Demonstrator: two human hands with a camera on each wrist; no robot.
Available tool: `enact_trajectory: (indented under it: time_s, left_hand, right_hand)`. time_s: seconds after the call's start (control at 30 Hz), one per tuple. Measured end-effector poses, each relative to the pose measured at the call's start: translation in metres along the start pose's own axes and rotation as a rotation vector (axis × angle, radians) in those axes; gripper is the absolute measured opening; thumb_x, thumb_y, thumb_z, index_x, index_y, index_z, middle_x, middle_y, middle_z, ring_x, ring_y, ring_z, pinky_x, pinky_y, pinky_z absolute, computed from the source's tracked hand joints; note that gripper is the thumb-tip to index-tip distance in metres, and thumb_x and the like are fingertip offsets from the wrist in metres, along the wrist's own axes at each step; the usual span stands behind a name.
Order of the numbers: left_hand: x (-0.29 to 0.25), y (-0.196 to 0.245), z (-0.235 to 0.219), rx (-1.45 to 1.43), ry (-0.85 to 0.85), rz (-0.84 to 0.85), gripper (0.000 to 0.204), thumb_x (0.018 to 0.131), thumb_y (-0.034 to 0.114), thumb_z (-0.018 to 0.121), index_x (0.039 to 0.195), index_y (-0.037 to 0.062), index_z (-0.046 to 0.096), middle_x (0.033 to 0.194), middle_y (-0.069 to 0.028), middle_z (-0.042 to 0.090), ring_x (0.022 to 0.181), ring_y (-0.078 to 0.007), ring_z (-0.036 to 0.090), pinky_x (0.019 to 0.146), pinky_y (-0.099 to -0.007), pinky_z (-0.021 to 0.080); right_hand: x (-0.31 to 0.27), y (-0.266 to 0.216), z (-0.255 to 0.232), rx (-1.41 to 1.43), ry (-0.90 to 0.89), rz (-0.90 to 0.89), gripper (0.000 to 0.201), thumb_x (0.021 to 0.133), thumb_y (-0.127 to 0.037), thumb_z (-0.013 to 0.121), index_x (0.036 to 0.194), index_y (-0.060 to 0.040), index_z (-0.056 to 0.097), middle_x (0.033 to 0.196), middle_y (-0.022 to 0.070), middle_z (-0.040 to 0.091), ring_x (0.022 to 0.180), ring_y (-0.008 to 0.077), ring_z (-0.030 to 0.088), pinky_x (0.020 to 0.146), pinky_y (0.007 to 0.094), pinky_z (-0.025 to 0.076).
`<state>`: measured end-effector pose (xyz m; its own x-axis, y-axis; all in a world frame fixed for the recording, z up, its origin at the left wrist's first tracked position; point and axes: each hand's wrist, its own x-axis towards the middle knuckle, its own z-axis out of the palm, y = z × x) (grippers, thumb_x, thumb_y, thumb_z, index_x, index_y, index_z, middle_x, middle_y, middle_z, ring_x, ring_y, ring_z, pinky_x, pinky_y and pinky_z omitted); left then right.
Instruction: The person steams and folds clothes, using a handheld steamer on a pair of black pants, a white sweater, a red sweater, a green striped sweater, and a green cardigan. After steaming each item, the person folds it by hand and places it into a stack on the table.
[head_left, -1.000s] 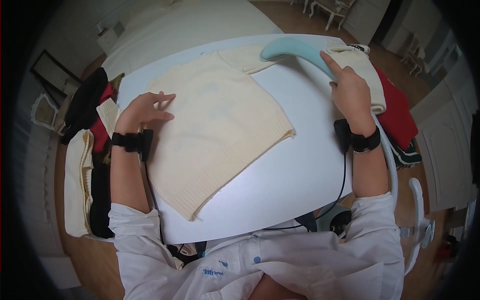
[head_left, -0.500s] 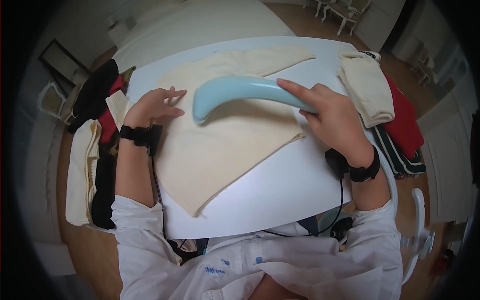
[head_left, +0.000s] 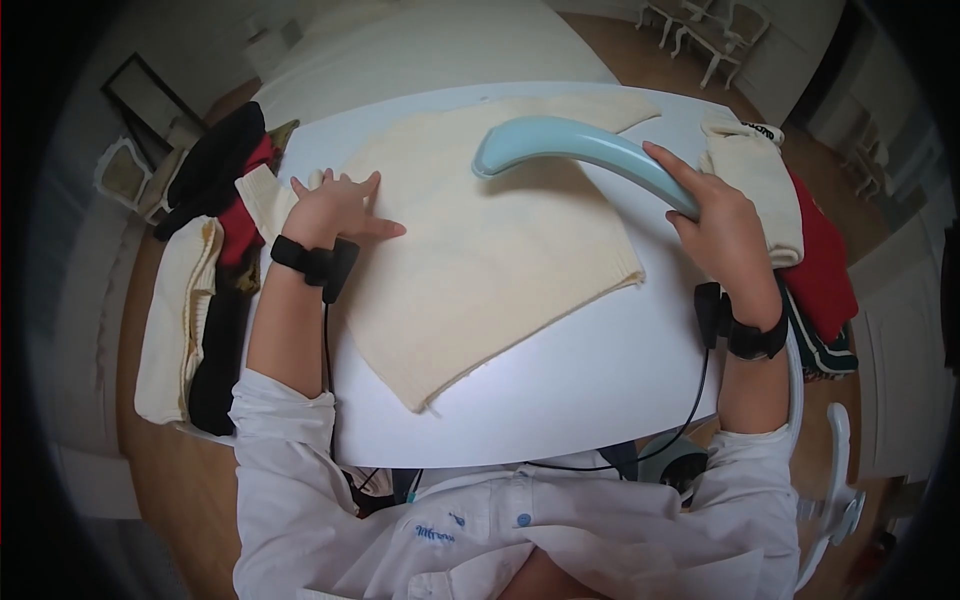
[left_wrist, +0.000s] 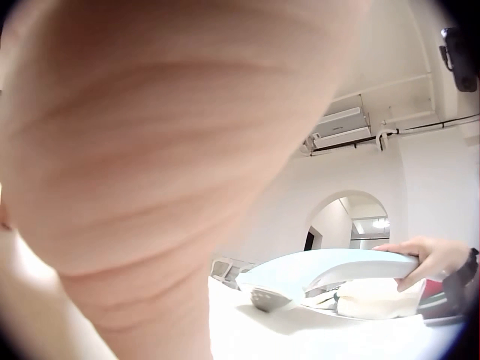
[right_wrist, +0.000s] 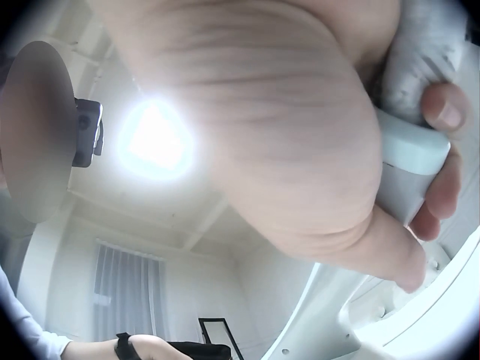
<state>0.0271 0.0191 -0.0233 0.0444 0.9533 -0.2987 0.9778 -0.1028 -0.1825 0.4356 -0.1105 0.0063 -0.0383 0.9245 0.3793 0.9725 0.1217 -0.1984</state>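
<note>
A cream knitted sweater [head_left: 480, 260] lies spread out on the white board [head_left: 560, 400]. My right hand [head_left: 725, 225] grips the handle of a light-blue garment steamer [head_left: 560, 140], its index finger stretched along the top. The steamer's head overlaps the sweater's upper part in the head view; in the left wrist view its perforated plate [left_wrist: 268, 298] faces down, close over the cloth. My left hand [head_left: 335, 210] rests at the sweater's left side with thumb and fingers spread. In the right wrist view, fingers [right_wrist: 444, 184] curl round the grey and blue handle.
Folded clothes stand at both sides: a cream stack [head_left: 175, 320] and black garments [head_left: 215, 160] on the left, a cream knit [head_left: 755, 185] and a red one [head_left: 825, 260] on the right. A hose [head_left: 795, 400] runs down beside the right arm. A bed [head_left: 440, 45] lies beyond the board.
The steamer swept left from the sweater's upper right to over its middle, then back up and right to the upper part. My left hand stays at the left side, its fingers now more spread.
</note>
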Motion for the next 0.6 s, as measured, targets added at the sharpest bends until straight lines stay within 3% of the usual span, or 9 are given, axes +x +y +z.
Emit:
enact_trajectory:
  time_s: [0.13, 0.2, 0.27, 0.33, 0.37, 0.43, 0.47, 0.53, 0.6]
  left_hand:
    - [0.024, -0.026, 0.017, -0.033, 0.138, -0.049, 0.122, 0.070, 0.086, 0.070, 0.164, 0.0182, 0.034, 0.165, -0.0259, 0.034, 0.157, -0.0455, 0.022, 0.119, -0.0770, 0.010]
    - [0.027, -0.037, 0.016, -0.100, 0.174, -0.119, 0.122, 0.072, 0.083, 0.071, 0.165, 0.0135, 0.032, 0.167, -0.0252, 0.032, 0.158, -0.0441, 0.023, 0.119, -0.0773, 0.013]
    - [0.027, -0.049, 0.014, -0.095, 0.225, -0.154, 0.122, 0.074, 0.078, 0.073, 0.165, 0.0103, 0.030, 0.162, -0.0261, 0.041, 0.153, -0.0434, 0.034, 0.119, -0.0760, 0.015]
    - [0.029, -0.058, 0.005, -0.217, 0.135, -0.168, 0.117, 0.075, 0.071, 0.077, 0.161, 0.0028, 0.037, 0.148, -0.0268, 0.057, 0.142, -0.0421, 0.051, 0.118, -0.0720, 0.024]
    - [0.033, -0.063, 0.004, -0.217, 0.136, -0.168, 0.117, 0.075, 0.071, 0.077, 0.161, 0.0028, 0.037, 0.148, -0.0268, 0.057, 0.142, -0.0421, 0.051, 0.118, -0.0720, 0.024]
    - [0.041, -0.071, 0.007, -0.183, 0.196, -0.119, 0.104, 0.076, 0.063, 0.081, 0.150, -0.0030, 0.051, 0.133, -0.0257, 0.068, 0.126, -0.0406, 0.064, 0.114, -0.0568, 0.039]
    - [0.038, -0.070, 0.002, -0.184, 0.196, -0.117, 0.104, 0.076, 0.063, 0.081, 0.150, -0.0030, 0.051, 0.133, -0.0257, 0.068, 0.126, -0.0406, 0.064, 0.114, -0.0568, 0.039]
    - [0.025, -0.066, -0.014, -0.221, 0.151, -0.054, 0.084, 0.079, 0.052, 0.081, 0.138, -0.0048, 0.062, 0.129, -0.0244, 0.070, 0.121, -0.0383, 0.068, 0.107, -0.0413, 0.048]
    - [0.023, -0.063, -0.014, -0.348, 0.178, 0.013, 0.077, 0.082, 0.048, 0.080, 0.137, -0.0043, 0.064, 0.126, -0.0214, 0.072, 0.118, -0.0345, 0.069, 0.105, -0.0366, 0.049]
  right_hand:
    - [0.001, 0.000, -0.008, -0.043, -0.014, 0.049, 0.085, 0.082, -0.001, 0.078, 0.150, -0.0450, 0.053, 0.089, 0.0143, 0.069, 0.082, 0.0314, 0.070, 0.081, 0.0431, 0.057]
    - [0.004, 0.000, -0.011, -0.006, -0.062, 0.122, 0.088, 0.081, 0.001, 0.079, 0.152, -0.0449, 0.052, 0.104, 0.0184, 0.073, 0.092, 0.0334, 0.073, 0.087, 0.0441, 0.056]
    - [0.004, 0.004, -0.008, -0.011, -0.040, 0.104, 0.086, 0.082, 0.000, 0.078, 0.151, -0.0448, 0.052, 0.098, 0.0170, 0.072, 0.089, 0.0326, 0.072, 0.085, 0.0437, 0.056]
    - [0.003, 0.005, -0.006, -0.016, -0.019, 0.088, 0.085, 0.083, -0.001, 0.078, 0.151, -0.0446, 0.053, 0.092, 0.0157, 0.070, 0.085, 0.0319, 0.071, 0.083, 0.0433, 0.057]
    - [0.003, 0.005, -0.005, -0.009, -0.016, 0.088, 0.085, 0.083, -0.001, 0.078, 0.151, -0.0448, 0.053, 0.092, 0.0155, 0.070, 0.085, 0.0320, 0.071, 0.083, 0.0436, 0.057]
    - [0.003, 0.005, -0.005, -0.002, -0.013, 0.091, 0.085, 0.083, -0.002, 0.078, 0.151, -0.0449, 0.053, 0.091, 0.0154, 0.070, 0.085, 0.0321, 0.071, 0.084, 0.0438, 0.057]
    - [0.004, 0.004, -0.005, -0.013, -0.013, 0.089, 0.085, 0.083, -0.002, 0.078, 0.151, -0.0452, 0.052, 0.091, 0.0154, 0.070, 0.085, 0.0323, 0.071, 0.084, 0.0439, 0.057]
    - [0.004, 0.004, -0.004, -0.026, -0.015, 0.087, 0.085, 0.083, -0.002, 0.078, 0.151, -0.0454, 0.052, 0.091, 0.0154, 0.070, 0.085, 0.0324, 0.071, 0.084, 0.0440, 0.057]
    - [0.004, 0.006, -0.002, -0.034, -0.005, 0.077, 0.085, 0.083, -0.003, 0.079, 0.151, -0.0455, 0.052, 0.090, 0.0155, 0.069, 0.085, 0.0326, 0.071, 0.084, 0.0444, 0.057]
